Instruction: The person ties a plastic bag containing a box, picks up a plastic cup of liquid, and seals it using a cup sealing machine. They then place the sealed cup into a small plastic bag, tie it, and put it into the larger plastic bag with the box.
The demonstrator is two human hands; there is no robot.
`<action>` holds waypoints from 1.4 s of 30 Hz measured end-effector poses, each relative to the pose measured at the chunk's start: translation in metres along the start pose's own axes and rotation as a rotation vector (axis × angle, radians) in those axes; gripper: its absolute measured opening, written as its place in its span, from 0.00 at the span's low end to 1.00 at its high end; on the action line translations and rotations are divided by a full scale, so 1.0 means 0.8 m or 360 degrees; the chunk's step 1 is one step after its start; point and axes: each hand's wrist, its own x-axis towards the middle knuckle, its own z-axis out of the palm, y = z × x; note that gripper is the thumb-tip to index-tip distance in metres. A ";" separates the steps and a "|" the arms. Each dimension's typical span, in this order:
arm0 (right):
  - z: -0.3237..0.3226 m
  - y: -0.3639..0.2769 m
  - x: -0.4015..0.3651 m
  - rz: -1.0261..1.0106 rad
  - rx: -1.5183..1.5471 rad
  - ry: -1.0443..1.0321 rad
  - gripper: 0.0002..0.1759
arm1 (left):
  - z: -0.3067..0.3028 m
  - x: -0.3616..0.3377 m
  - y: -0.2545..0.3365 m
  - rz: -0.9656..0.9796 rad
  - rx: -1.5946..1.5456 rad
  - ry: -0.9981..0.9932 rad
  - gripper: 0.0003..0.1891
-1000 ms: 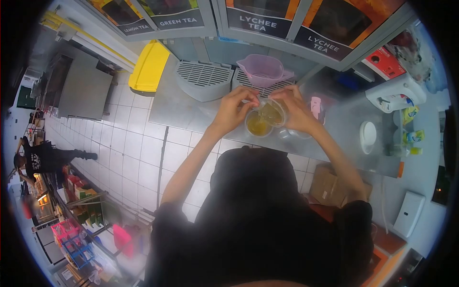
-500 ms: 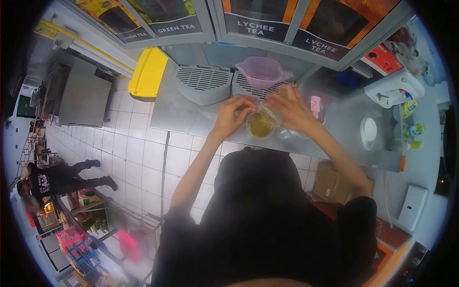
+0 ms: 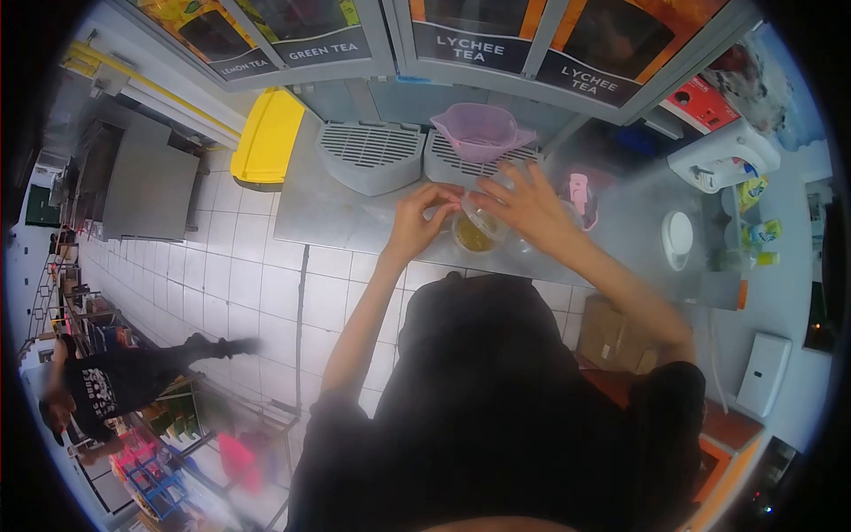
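A clear round container (image 3: 472, 236) with yellowish-green contents stands near the front edge of the metal counter (image 3: 355, 217). Above it a clear lid-like piece (image 3: 487, 216) is tilted, its far rim by my fingers. My left hand (image 3: 424, 215) pinches at the piece's left rim, thumb and fingertips close together. On its right side my right hand (image 3: 530, 208) rests against the piece, fingers spread and pointing away from me. Behind the hands a translucent purple measuring jug (image 3: 480, 133) sits on a grey slotted drip tray (image 3: 441, 160).
Another grey drip tray (image 3: 372, 155) and a yellow lid (image 3: 268, 137) lie to the left. Rightward are a pink-handled item (image 3: 580, 195), a white round lid (image 3: 678, 235) and a white jug (image 3: 727, 164). A person in dark clothes (image 3: 115, 381) is at the far left.
My right hand has spread its fingers more, and the clear piece now shows tilted over the container. At the far left the person has moved closer. The view has shifted slightly.
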 end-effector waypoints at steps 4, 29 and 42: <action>-0.021 -0.011 0.007 -0.0045 -0.0109 -0.0127 0.32 | -0.001 -0.005 -0.005 0.0110 0.0048 0.0047 0.06; 0.007 0.044 -0.193 0.1228 0.2633 0.1296 0.51 | 0.056 -0.067 -0.002 -0.0053 0.0211 0.0113 0.63; 0.021 0.092 -0.245 0.1295 0.2580 0.1328 0.57 | 0.224 -0.136 -0.012 -0.0300 0.0853 0.1518 0.63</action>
